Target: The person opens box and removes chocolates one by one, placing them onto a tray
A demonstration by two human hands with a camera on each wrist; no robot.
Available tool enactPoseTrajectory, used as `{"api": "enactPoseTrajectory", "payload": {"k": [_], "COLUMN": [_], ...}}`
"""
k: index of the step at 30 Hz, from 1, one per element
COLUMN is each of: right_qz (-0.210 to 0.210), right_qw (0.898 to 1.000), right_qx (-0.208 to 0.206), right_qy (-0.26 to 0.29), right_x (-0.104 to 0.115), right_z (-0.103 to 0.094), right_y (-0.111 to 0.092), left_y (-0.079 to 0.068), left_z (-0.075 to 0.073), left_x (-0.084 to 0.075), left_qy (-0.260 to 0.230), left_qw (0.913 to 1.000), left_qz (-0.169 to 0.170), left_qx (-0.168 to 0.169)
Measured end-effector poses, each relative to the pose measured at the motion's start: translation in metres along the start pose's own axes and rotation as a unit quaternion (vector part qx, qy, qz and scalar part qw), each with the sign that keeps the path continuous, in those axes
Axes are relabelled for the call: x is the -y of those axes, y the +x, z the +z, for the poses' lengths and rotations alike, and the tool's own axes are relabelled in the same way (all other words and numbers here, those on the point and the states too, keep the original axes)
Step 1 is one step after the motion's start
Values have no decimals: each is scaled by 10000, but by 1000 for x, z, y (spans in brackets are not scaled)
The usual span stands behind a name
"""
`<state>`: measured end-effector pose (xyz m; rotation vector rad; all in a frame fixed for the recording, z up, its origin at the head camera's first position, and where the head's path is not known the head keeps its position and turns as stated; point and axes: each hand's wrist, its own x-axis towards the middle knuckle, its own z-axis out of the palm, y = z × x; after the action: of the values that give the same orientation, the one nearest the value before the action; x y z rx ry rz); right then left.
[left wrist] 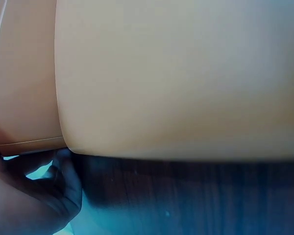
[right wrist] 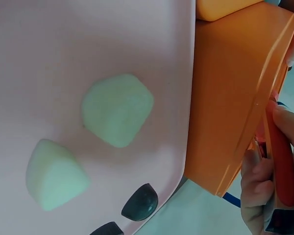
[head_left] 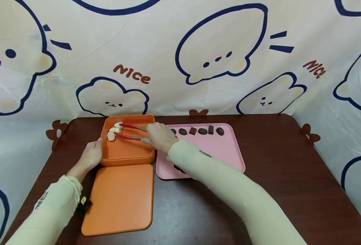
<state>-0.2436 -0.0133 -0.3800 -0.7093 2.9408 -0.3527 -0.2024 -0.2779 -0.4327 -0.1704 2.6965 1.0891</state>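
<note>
My right hand point(head_left: 160, 136) grips a pair of tongs point(head_left: 128, 136) with red tips, reaching left over an open orange box point(head_left: 128, 151). The tong tips stand apart beside several white, rounded pieces point(head_left: 111, 136) in the box's back left corner; whether they touch a piece, I cannot tell. At the box's left side my left hand point(head_left: 90, 154) holds its wall, thumb near the rim. In the right wrist view, the red handle point(right wrist: 281, 161) of the tongs lies in the right hand. Two pale pieces point(right wrist: 118, 110) rest on the pink tray point(right wrist: 19, 58).
Dark chocolates point(head_left: 202, 131) line the back of the pink tray, right of the box. More dark pieces point(right wrist: 141, 202) lie near a tray corner. An orange lid point(head_left: 120, 200) lies flat in front of the box. A printed curtain point(head_left: 168, 98) hangs behind the brown table point(head_left: 278, 163).
</note>
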Motion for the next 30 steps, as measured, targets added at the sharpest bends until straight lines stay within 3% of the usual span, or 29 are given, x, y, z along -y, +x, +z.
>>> {"api": "enactPoseTrajectory", "payload": {"k": [8, 15, 30], "right_qz": [11, -101, -260], "right_qw": [9999, 9999, 9987], "right_qx": [150, 8, -119], "right_qy": [-63, -104, 430], "right_x": [6, 4, -13], "right_z": [-1, -2, -7], "right_y": [2, 0, -19], "left_y": [0, 0, -1], "left_z": [0, -1, 1], "left_x": [0, 0, -2], "left_qy": [-34, 51, 14], "left_qw": [10000, 10000, 9998], "left_qz": [-23, 54, 143], "left_qx": [66, -7, -160]}}
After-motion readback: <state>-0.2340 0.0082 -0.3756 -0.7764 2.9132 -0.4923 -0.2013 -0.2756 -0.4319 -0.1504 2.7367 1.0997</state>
